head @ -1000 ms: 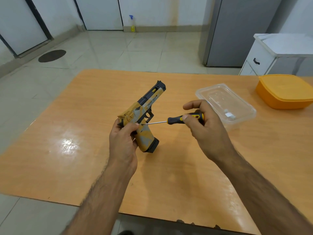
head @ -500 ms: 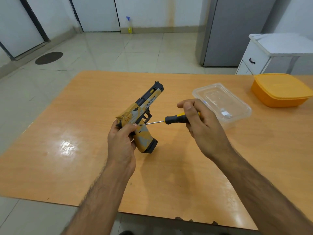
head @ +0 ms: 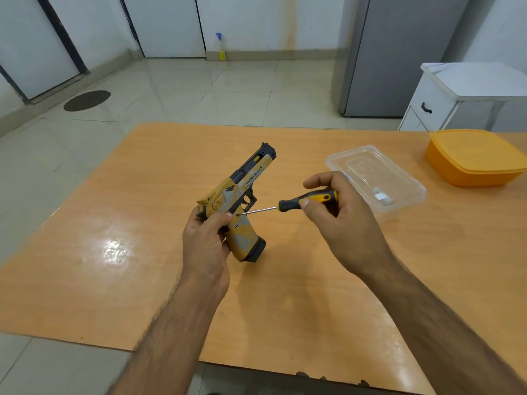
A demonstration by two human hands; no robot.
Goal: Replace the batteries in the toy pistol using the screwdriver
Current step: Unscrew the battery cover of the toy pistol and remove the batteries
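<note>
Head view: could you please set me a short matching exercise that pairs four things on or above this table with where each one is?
Things:
1. toy pistol
2. screwdriver
3. clear container
4. orange lidded box

Places:
A. far right of the table
B. held in the right hand
C. held in the left hand
D. on the table just behind the right hand

Pairs: 1-C, 2-B, 3-D, 4-A

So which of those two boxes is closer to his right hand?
The clear box, just beyond the right hand. The orange box sits farther off, at the table's right edge.
</note>
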